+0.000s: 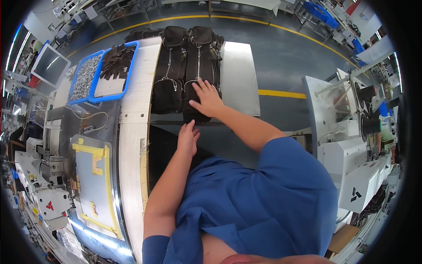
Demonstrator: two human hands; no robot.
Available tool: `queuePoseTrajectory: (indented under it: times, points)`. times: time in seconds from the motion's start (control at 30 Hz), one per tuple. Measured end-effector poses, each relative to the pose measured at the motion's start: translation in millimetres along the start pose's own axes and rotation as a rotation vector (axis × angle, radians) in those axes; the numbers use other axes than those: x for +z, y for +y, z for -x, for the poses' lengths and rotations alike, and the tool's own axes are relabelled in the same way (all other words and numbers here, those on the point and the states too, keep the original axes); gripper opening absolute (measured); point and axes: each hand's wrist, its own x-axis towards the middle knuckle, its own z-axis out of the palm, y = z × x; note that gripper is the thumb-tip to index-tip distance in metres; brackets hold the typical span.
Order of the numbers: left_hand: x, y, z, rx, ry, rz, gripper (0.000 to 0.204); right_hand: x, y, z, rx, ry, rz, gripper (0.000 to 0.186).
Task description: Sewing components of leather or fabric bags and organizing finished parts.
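Two long rows of dark brown fabric pieces (168,66), which look like bag parts with straps and metal fittings, lie side by side on a metal-topped table. My right hand (208,97) rests on the near end of the right-hand row, its fingers spread and the palm down. Just below that end is my left hand (188,138), fingers loosely apart and pointing away from me. Its fingertips are close to the row's near edge; whether they touch it I cannot tell. Neither hand shows anything gripped.
Left of the rows runs a white board (132,132). Two blue trays hold metal fittings (85,78) and dark strips (117,61). White sewing machines stand at left (50,200) and right (345,154). The bare metal tabletop (239,79) extends right of the rows.
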Motion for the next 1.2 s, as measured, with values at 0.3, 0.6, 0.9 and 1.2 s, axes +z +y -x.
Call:
queuePoseTrajectory:
  times: [0.3, 0.6, 0.9, 1.2]
  points:
    - [-22, 58, 111, 0.154, -0.017, -0.19, 0.046, 46, 68, -1, 0.882, -0.068, -1.17, 0.09]
    - [-172, 81, 293, 0.728, 0.491, -0.53, 0.033, 0, 84, -87, 0.228, 0.32, -0.287, 0.04]
    - [-341, 28, 462, 0.384, 2.014, -1.158, 0.03, -16, -244, -99, -0.661, 0.11, -0.743, 0.019]
    - [-422, -47, 583, 0.005, 2.179, -0.846, 0.054, 13, -330, -50, -0.723, -0.45, -0.83, 0.013]
